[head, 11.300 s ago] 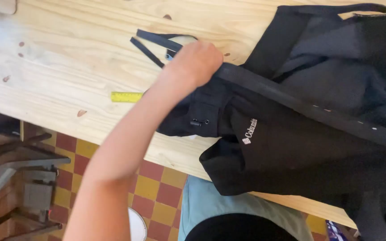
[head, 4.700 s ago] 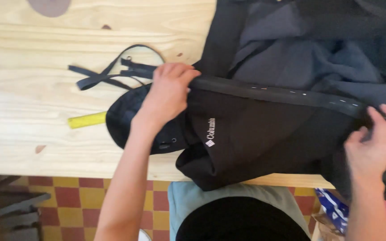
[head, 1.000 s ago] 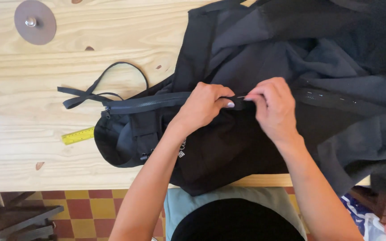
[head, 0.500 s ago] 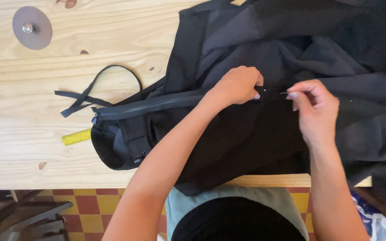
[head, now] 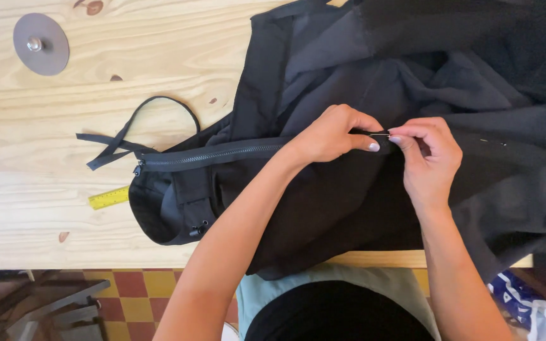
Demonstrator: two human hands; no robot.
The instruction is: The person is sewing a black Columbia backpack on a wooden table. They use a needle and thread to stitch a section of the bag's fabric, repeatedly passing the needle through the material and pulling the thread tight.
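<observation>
The left hand point(head: 333, 136) pinches the black jacket point(head: 349, 202) at its zipper point(head: 213, 155), fingers closed on the cloth. The right hand point(head: 428, 158) holds a thin pin point(head: 379, 134) between closed fingers, touching the left fingertips. The jacket lies spread on the wooden surface point(head: 45, 101), beside a yellow ruler point(head: 109, 197).

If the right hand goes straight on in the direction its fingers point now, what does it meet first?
The right hand points left, with a thin pin between its fingers. The first thing in that line looks to be the left hand, whose fingertips press the black jacket just beside it, almost touching.
</observation>
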